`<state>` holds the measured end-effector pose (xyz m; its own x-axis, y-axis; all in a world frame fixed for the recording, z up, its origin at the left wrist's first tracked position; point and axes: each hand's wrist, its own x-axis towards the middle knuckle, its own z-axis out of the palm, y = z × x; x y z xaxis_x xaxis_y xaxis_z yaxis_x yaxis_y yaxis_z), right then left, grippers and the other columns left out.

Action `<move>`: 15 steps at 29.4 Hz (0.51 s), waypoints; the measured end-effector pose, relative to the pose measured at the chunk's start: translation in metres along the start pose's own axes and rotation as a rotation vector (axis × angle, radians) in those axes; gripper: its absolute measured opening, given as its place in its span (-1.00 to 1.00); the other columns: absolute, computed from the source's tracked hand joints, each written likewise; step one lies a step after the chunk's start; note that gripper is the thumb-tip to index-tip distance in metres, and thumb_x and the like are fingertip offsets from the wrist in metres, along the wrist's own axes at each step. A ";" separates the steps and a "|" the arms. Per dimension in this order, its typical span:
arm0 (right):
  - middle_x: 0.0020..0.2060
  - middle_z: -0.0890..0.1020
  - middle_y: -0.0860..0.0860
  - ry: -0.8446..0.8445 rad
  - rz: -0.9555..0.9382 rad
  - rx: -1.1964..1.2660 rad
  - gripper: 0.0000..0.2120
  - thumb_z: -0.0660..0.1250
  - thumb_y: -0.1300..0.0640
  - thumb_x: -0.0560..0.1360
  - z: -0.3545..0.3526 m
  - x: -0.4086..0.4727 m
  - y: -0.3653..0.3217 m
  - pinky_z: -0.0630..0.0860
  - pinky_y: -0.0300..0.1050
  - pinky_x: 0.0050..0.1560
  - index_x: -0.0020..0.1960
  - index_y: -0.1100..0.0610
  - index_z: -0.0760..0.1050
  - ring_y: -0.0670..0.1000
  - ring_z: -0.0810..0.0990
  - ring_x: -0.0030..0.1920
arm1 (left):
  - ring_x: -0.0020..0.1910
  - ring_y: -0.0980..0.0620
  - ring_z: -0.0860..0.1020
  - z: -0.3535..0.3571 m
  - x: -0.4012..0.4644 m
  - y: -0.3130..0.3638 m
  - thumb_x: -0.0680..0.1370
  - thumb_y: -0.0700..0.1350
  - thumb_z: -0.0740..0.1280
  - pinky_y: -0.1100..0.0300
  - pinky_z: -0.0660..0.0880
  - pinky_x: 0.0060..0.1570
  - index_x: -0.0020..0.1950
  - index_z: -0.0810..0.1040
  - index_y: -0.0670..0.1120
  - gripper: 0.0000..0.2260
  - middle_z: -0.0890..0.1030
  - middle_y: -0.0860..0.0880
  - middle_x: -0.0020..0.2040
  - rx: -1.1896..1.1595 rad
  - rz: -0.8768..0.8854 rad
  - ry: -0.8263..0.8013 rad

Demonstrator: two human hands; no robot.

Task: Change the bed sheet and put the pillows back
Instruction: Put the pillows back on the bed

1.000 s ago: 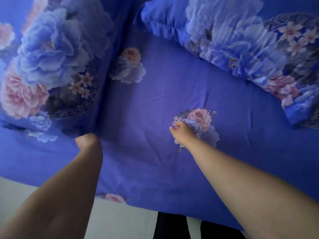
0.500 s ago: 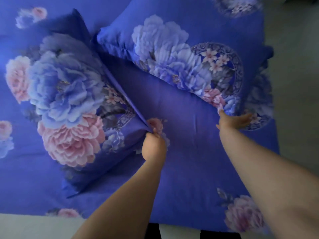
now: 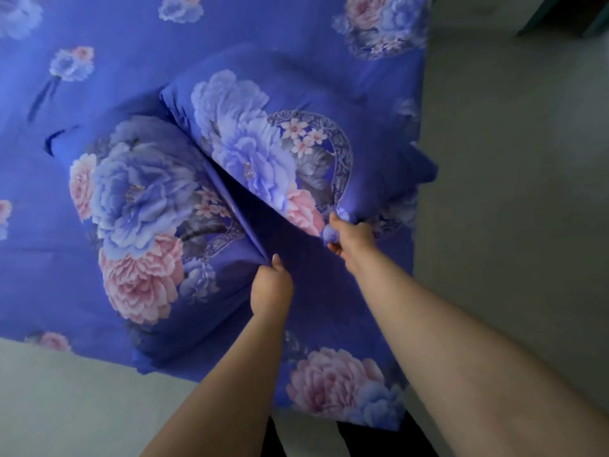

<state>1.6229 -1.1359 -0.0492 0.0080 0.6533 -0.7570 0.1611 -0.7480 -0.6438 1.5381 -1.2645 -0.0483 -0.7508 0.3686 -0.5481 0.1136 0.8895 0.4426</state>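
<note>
My left hand point(image 3: 271, 285) is clenched on the near corner of the left pillow point(image 3: 141, 219), pinching the flange of its case, because a corner gives me something firm to drag the whole pillow by. My right hand point(image 3: 351, 237) grasps a bunch of fabric at the near edge of the right pillow point(image 3: 263, 143) for the same reason. Both pillows lie on the fresh bed sheet point(image 3: 131, 34), the left one at about nine o'clock from my hands, the right one at about twelve, their inner edges overlapping. I judge I hold them together so I can line them up side by side near the bed's end, with the floor point(image 3: 510, 192) at three o'clock.
</note>
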 end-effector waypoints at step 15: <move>0.05 0.64 0.17 0.031 -0.230 -0.131 -0.58 0.42 -0.04 0.41 -0.197 -0.128 -0.039 0.56 0.12 0.10 0.16 0.21 0.57 0.19 0.62 0.05 | -0.33 -0.15 0.56 0.025 -0.194 0.122 0.50 0.41 -0.02 0.09 0.45 -0.24 -0.41 0.50 -0.15 -0.30 0.55 -0.12 -0.44 -0.103 0.034 -0.215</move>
<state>1.8100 -1.1673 0.0944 -0.0142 0.8093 -0.5873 0.2885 -0.5590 -0.7773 1.7135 -1.2206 0.0946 -0.5902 0.4568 -0.6656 0.0611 0.8474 0.5274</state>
